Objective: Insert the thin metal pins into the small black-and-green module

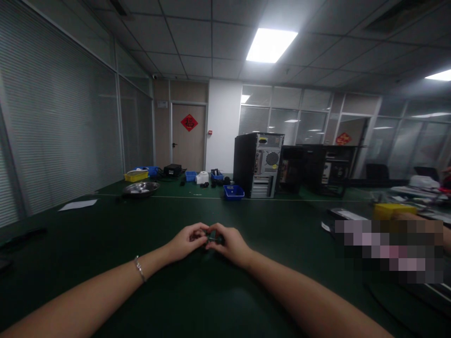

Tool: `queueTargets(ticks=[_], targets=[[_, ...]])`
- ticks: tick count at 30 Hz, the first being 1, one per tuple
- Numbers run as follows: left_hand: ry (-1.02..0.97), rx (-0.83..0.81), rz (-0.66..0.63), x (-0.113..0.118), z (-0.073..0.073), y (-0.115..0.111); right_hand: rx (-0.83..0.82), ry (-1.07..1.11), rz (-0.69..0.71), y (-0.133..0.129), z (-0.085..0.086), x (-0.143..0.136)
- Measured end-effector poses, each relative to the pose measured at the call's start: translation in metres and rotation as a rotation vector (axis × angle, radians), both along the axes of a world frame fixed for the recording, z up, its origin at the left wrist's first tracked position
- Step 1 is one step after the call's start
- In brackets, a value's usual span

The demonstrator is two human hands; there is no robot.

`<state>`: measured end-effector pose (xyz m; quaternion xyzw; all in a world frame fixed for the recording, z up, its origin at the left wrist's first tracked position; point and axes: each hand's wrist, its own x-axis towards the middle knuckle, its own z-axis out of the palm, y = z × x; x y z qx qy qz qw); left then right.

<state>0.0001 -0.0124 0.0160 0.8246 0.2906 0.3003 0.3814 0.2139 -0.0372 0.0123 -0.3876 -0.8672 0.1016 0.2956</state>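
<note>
My left hand [190,241] and my right hand [230,243] meet over the middle of the dark green table [169,300]. Between their fingertips is a small dark part [213,237], with a thin light-coloured piece showing on it. Its kind cannot be made out, since the fingers cover most of it. Both hands are closed, thumbs and fingers pressed around the part from either side. A silver bracelet [139,268] circles my left wrist.
A blue bin [233,192] stands before a black computer tower [246,164]. Farther left are a metal bowl [141,188], a yellow tray [136,176] and a white sheet [78,205]. On the right, another person's arm [423,227] reaches by a yellow box [392,211].
</note>
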Motion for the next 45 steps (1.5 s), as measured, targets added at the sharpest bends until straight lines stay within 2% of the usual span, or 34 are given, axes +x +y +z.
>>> queueTargets(ticks=[9, 19, 27, 35, 45], targets=[[-0.008, 0.009, 0.057, -0.0015, -0.0031, 0.0032, 0.003, 0.028, -0.048, 0.0049, -0.0049, 0.0015], [0.056, 0.071, -0.002, -0.0027, -0.0082, 0.0058, -0.013, 0.038, -0.035, 0.0090, -0.0086, 0.0021], [0.086, 0.088, 0.004, -0.0024, -0.0077, 0.0044, -0.021, 0.043, -0.027, 0.0069, -0.0051, 0.0017], [0.104, 0.106, 0.072, -0.0020, -0.0026, 0.0019, -0.031, 0.035, -0.049, 0.0059, -0.0033, 0.0006], [0.073, 0.058, 0.094, -0.0011, -0.0011, 0.0031, -0.067, 0.002, -0.078, 0.0053, -0.0004, -0.0007]])
